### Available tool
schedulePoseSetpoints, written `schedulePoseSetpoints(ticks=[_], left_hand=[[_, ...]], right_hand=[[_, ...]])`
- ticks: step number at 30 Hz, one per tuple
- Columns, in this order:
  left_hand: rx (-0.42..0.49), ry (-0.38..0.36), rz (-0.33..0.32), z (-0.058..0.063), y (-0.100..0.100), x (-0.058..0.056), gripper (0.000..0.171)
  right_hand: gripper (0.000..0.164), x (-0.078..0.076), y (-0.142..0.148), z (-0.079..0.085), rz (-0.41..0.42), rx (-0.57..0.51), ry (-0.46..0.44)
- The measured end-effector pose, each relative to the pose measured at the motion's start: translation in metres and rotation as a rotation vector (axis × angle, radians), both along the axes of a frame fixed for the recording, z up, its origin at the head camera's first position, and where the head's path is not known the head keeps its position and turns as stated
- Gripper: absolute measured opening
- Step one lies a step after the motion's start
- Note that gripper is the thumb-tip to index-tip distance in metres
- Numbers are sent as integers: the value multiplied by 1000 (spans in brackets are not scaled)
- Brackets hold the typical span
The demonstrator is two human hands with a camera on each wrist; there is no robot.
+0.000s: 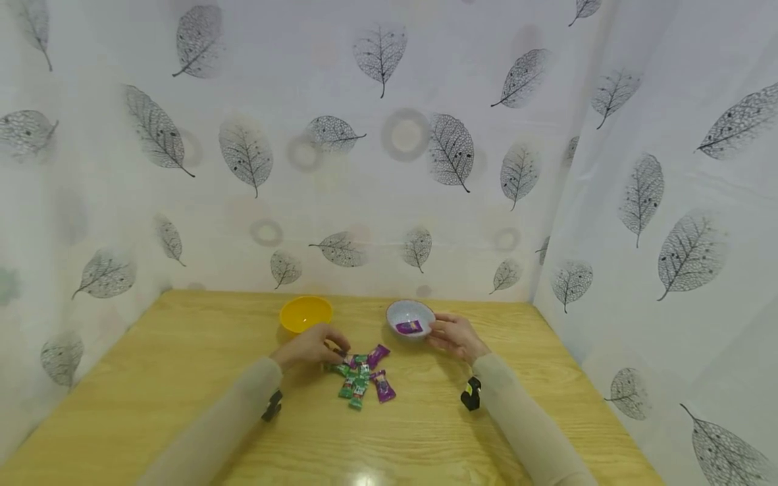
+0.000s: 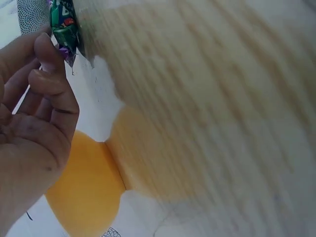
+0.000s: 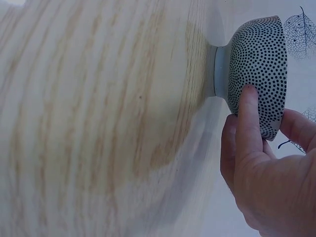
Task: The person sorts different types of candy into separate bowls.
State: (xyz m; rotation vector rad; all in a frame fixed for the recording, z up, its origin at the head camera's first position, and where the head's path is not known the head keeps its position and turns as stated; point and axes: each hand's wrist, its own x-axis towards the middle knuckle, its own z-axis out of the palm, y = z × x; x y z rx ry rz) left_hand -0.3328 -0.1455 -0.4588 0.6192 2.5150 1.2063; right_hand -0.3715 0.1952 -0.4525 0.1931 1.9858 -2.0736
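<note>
My left hand (image 1: 315, 344) is at the left edge of a pile of wrapped candies (image 1: 358, 381), some green and some purple. Its thumb and index finger come close together beside a green candy (image 2: 63, 22) in the left wrist view; whether they pinch one cannot be made out. My right hand (image 1: 454, 335) grips the near right side of a small dotted bowl (image 3: 259, 64), thumb at the rim and fingers against the outer wall. One purple candy (image 1: 409, 327) lies inside this bowl. The bowl's foot stands on the table.
A yellow bowl (image 1: 306, 314) stands behind my left hand on the wooden table (image 1: 200, 351). Purple candies lie on the right side of the pile. Leaf-patterned curtains (image 1: 377, 175) surround the table at the back and sides.
</note>
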Motion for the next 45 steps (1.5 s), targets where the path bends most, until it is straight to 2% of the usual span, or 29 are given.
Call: schedulePoseSetpoints(ticks=[4, 12, 19, 29, 38, 42, 45], left_hand=[[-17, -4, 11, -2, 0, -1, 23], [-120, 29, 24, -2, 3, -1, 23], [-120, 30, 9, -4, 7, -4, 20], [-138, 36, 41, -5, 4, -1, 21], [-94, 72, -16, -3, 5, -2, 18], [-59, 59, -5, -4, 7, -1, 19], [-8, 8, 27, -1, 9, 1, 18]], right_hand=[[51, -1, -1, 1, -1, 3, 3], [50, -5, -2, 1, -4, 3, 2], [49, 0, 2, -1, -7, 14, 6], [50, 0, 0, -2, -14, 18, 4], [50, -2, 1, -3, -4, 14, 6], [50, -3, 1, -3, -4, 13, 3], [51, -4, 1, -3, -1, 14, 5]])
